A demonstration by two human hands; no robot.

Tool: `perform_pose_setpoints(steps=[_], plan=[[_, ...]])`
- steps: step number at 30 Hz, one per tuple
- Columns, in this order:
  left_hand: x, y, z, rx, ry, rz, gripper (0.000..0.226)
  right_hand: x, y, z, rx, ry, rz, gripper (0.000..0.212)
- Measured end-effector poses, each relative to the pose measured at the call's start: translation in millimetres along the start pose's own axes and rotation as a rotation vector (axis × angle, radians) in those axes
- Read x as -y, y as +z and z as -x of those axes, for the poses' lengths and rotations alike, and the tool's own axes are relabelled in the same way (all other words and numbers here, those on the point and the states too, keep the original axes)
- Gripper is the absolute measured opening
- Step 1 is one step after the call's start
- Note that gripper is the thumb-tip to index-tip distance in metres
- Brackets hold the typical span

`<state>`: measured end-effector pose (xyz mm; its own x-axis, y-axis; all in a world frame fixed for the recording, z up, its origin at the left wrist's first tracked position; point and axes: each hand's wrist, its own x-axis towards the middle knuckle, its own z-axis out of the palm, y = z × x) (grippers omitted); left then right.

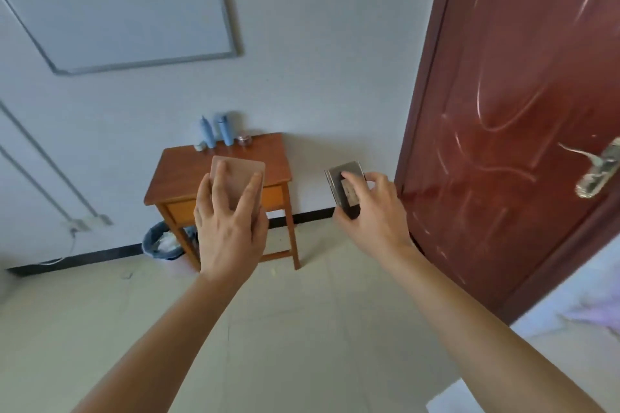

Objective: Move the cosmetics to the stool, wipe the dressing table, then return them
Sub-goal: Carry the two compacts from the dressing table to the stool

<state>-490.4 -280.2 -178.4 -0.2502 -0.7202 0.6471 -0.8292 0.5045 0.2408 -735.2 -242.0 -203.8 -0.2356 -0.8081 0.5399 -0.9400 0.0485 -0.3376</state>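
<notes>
- The fingers (219, 178) of the left hand (231, 228) are spread and curled over a flat, frosted pink case (243, 171). They grip it from above, and its far edge juts past the fingertips.
- The right hand (375, 211) pinches a smaller silver-and-dark compact (345, 181), with the thumb under it and the fingers curled over its top.
- Both cases are in the air, and neither touches the bench (271, 154).
- The long side of the pink case runs from the wrist toward the bench. In this view it overlaps the bench's front edge and drawer, so the left hand is lined up with the bench.
- The compact hangs off the right side of the bench, in front of the wall, and its long side leans back toward the bench.
- Two blue bottles (216, 131) stand along the back edge of the bench. A small jar (246, 141) stands to their right and a smaller pot (200, 146) to their left.
- The front half of the bench top is bare wood. This is the likely landing spot, straight ahead for the left hand and inward for the right.
- A lined bin (157, 241) sits on the floor beside the bench's left legs.
- A red door (503, 111) is well to the right of the bench.
- No stool is in view.
</notes>
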Motion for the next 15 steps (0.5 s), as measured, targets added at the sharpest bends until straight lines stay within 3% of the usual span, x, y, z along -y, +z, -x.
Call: perform_pose_setpoints(steps=[8,15], plan=[[117.0,7.4,-35.1,-0.004,-0.165,-0.06,0.057,85.0,101.4,-82.8,0.096,-0.149,-0.035,0.064],[193.3,80.3,-92.8,0.042,-0.189,-0.07,0.056,99.9,204.8,-159.3,0.103,-0.169,-0.104,0.064]])
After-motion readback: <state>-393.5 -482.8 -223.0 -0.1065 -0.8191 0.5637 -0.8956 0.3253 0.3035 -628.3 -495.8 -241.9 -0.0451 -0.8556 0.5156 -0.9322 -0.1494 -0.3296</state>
